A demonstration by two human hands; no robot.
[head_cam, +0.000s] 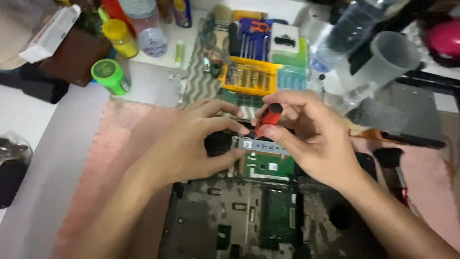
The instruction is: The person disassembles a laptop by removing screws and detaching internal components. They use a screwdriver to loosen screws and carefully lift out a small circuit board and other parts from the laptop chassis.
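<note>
An opened laptop chassis lies on a pink mat, its dusty black inside and a green circuit board exposed. My right hand pinches a small screwdriver with a red and black handle, held upright over the board's far edge. My left hand rests on the chassis beside it, fingers spread, thumb and fingertips touching the parts next to the board. The screwdriver's tip is hidden behind my fingers.
A yellow and blue screwdriver bit kit stands open just beyond my hands. A green round tub, a yellow bottle and jars crowd the far left. A clear plastic cup, a water bottle and a black brush lie at right.
</note>
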